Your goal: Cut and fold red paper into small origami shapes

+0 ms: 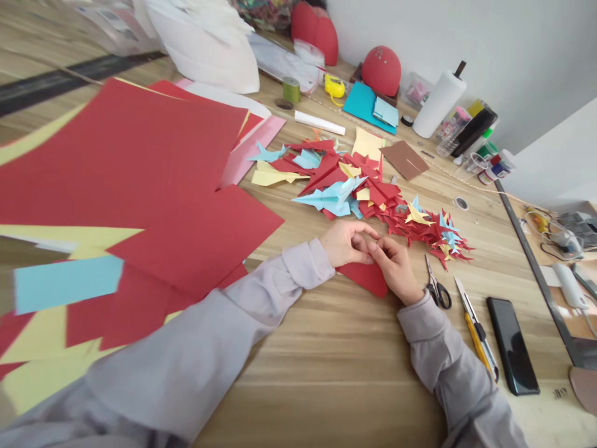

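Both my hands meet over a piece of red paper at the middle of the table. My left hand pinches its upper edge from the left, fingers curled. From the right, my right hand grips the same edge, thumb close to the left fingertips. The sheet's lower part shows below the hands, and the pinched part is hidden by the fingers. Just beyond the hands lies a heap of folded paper shapes in red, light blue and pale yellow. Small red pointed pieces spread out at its right end.
Large red sheets with yellow and blue ones cover the left side. Scissors, a yellow utility knife and a black phone lie right of my right hand. A tape measure, bottles and jars stand along the back.
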Tool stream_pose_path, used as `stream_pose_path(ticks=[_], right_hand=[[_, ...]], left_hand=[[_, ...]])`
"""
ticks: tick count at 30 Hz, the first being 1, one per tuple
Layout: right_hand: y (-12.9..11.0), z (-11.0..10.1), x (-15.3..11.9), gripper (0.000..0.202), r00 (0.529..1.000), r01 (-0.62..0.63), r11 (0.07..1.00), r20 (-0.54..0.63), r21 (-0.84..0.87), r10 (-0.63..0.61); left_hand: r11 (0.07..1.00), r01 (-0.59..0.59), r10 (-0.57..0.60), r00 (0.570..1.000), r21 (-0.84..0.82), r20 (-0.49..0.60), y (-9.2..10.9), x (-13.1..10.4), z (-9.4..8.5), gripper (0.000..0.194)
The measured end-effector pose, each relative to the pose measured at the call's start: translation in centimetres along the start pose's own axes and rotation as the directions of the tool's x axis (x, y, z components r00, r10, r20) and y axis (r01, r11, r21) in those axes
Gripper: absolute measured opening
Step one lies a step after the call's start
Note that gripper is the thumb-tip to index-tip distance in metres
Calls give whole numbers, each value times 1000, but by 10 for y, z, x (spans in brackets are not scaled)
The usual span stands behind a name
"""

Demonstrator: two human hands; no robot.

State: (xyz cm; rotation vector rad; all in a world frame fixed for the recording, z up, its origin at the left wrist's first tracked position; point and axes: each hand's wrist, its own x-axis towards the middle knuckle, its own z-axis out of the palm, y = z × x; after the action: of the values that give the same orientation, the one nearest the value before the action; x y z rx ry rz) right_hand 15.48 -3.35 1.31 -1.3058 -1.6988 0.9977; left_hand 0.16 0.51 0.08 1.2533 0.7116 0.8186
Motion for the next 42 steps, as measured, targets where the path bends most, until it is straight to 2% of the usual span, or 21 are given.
stream_pose_path(ticks=[4,9,17,23,33,36,42], right_hand=[[1,0,1,41,999,27,999,32,-33,-26],[3,0,1,42,998,42,999,-41,-23,-43],[3,-1,0,38,1000,25,1000,-12,-3,-25],[3,0,-1,38,995,99,992,24,-78,-98],[2,5,-5,36,966,170,958,-154,-232,-209],[2,5,-5,36,960,159,962,-193,-223,-204],[6,1,-2,40,957,94,988,-263,-125,-124]], left_hand=[[998,-15,16,1000,54,-6,1,0,1,48],[1000,-17,16,999,-8,-52,-1,2,1,49],[997,31,-32,999,-73,-6,-2,3,-3,39],[996,46,-45,999,-75,20,-1,5,-5,38],[995,73,-79,992,-64,-99,5,3,3,36],[998,57,-62,987,-35,-145,5,2,3,38],[997,32,-39,993,-64,-115,4,3,1,36]])
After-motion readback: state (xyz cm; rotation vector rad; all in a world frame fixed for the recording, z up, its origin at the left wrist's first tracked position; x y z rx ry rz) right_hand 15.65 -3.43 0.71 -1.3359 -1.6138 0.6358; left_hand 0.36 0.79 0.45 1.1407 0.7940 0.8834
